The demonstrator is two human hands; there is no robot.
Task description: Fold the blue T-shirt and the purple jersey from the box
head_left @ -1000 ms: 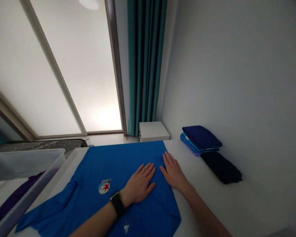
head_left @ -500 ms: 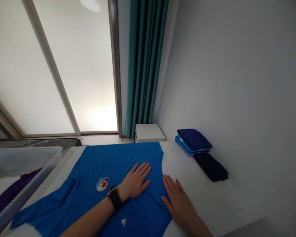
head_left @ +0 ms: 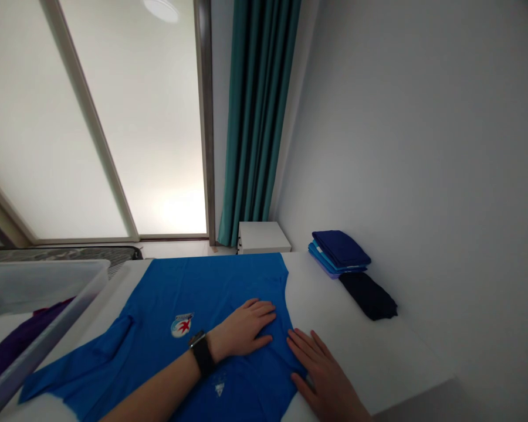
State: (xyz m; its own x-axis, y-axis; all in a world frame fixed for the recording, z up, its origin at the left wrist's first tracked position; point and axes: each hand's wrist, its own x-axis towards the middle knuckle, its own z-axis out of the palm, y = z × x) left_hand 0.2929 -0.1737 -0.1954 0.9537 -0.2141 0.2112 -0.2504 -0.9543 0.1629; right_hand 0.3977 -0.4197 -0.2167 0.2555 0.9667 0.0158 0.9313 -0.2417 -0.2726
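**Left hand:** left hand [head_left: 242, 331] lies palm-down on the shirt's middle, fingers [head_left: 264, 308] straight and released, nothing grasped. Black smartwatch [head_left: 201, 353] on the wrist.

**Right hand:** right hand [head_left: 328, 381] is flat and spread at the shirt's right edge, fingers released, no grasp. Looks like it is partly on the fabric and partly on the table; hard to tell from this angle.

**Shirt:** blue short-sleeved T-shirt [head_left: 211, 293] lies flat and spread on the white table [head_left: 361, 351], with a sleeve out toward the lower left. Red, white and blue round badge [head_left: 181, 325] on the chest, between the left hand and the sleeve.

**Table, far side:** folded stack of navy, bright blue and purple clothes [head_left: 339, 251] against the white wall [head_left: 422, 146]. Folded black garment [head_left: 367, 296] just beside it.

**Left side:** translucent plastic storage bin [head_left: 48, 268], with dark purple cloth [head_left: 20, 343] inside.

**Background:** teal curtain [head_left: 255, 117], frosted glass door [head_left: 92, 117], white drawer unit [head_left: 264, 237].
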